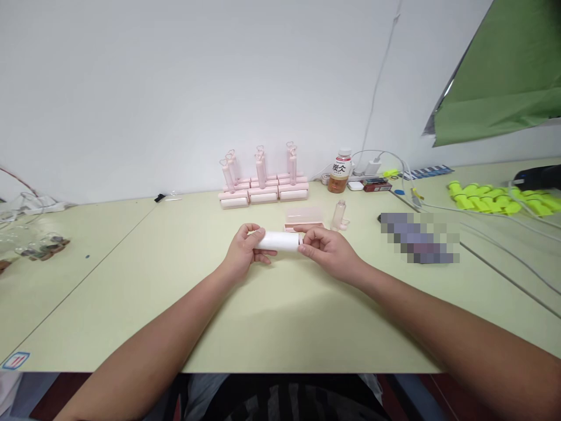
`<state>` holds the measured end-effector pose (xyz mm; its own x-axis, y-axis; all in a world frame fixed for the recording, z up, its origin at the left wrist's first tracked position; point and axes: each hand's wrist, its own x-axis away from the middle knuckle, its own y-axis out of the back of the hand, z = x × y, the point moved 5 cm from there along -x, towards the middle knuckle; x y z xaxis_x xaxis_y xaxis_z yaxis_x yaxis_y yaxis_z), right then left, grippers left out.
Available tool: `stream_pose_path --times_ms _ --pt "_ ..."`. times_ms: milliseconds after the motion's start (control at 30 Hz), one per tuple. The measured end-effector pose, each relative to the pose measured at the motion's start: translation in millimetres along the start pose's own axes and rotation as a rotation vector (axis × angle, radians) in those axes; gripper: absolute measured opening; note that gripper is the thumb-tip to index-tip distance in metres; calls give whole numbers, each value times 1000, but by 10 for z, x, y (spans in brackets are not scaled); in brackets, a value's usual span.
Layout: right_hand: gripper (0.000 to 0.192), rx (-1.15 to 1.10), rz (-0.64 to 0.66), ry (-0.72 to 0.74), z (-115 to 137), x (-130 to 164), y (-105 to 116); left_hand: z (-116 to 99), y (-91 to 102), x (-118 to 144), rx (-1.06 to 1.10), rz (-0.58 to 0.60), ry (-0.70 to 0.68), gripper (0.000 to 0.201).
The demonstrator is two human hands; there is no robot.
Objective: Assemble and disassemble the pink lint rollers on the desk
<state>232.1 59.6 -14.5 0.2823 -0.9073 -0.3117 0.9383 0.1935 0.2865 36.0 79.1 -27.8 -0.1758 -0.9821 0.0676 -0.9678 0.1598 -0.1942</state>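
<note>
A white lint roller roll (279,241) lies level between my hands, above the table. My left hand (245,248) is closed around its left end, thumb on top. At the other end, the fingers of my right hand (326,248) pinch a small pale pink piece (300,240) at the roll's edge. Just behind the roll sits an open pink case (304,217) with a translucent lid, partly hidden by my right hand. A pale pink handle (339,214) stands upright to the right of the case.
Several pink lint rollers (263,196) with upright handles stand in rows by the wall. To their right are a drink bottle (339,172), white cables and a small box (377,185). Neon yellow pieces (486,199) lie far right, near a blurred-out object (416,238). Glass items (44,245) are at left.
</note>
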Motion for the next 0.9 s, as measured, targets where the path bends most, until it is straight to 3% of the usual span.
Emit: stream_pose_path --times_ms 200,433,667,900 --pt "21 23 -9 -12 0 1 5 23 -30 9 25 60 41 44" --pt "19 -40 30 10 -13 12 -17 -27 -26 25 89 16 40 41" --pt "29 -84 -91 65 53 56 43 -47 29 -4 164 -63 22 33" --pt "41 -24 112 52 126 105 -48 -124 9 16 148 -6 -39 38"
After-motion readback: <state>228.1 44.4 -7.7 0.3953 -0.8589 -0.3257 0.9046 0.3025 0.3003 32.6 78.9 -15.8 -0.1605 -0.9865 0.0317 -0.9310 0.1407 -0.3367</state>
